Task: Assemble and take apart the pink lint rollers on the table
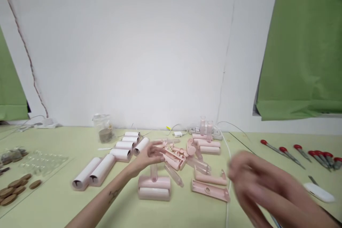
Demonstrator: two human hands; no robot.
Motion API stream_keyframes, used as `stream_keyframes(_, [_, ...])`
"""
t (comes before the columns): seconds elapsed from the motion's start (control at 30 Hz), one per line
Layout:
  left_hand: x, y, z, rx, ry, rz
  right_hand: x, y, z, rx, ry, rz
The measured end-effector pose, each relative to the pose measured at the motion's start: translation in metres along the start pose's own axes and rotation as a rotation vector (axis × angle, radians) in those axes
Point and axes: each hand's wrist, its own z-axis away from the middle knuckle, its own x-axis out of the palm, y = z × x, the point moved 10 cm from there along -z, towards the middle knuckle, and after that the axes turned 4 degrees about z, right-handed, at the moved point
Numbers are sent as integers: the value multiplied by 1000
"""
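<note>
My left hand reaches over a pile of small pink plastic parts, its fingers curved and apart from the thumb, with nothing visible between them. Just below its wrist lies a pink lint roller with a white roll and a clear pink handle. A clear pink tube slants beside it. My right hand is raised at the right and smeared by motion; its fingers cannot be made out. Nearest to it are a pink half-shell with a hole and another pink shell piece.
White rolls in pink holders line the left. Pink lint rollers lie by the power strip. At right are red-ended tools and a white-handled cutter. Brown discs and a plastic bag stand left. A white cable crosses the table.
</note>
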Motion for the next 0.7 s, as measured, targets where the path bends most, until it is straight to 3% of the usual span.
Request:
stream_keyframes(0.1, [27, -23, -10, -89, -114, 253, 12, 7, -52, 0, -50, 393])
stream_keyframes(0.17, [35, -33, -13, -98, -100, 300, 22, 34, -94, -28, -89, 783])
stream_keyframes(0.27, [38, -40, -11, -93, -72, 339, 30, 87, -142, -5, -73, 959])
stream_keyframes(0.33, [38, -40, -8, -87, -59, 336, 33, 111, -160, 21, -35, 1005])
stream_keyframes(0.43, [36, -40, -7, -87, -53, 306, 35, 126, -171, 59, 26, 992])
stream_keyframes(0.57, [38, -45, -10, -102, -77, 273, 30, 127, -173, 101, 135, 875])
stream_keyframes(0.7, [42, -48, -11, -102, -103, 289, 24, 112, -169, 102, 230, 708])
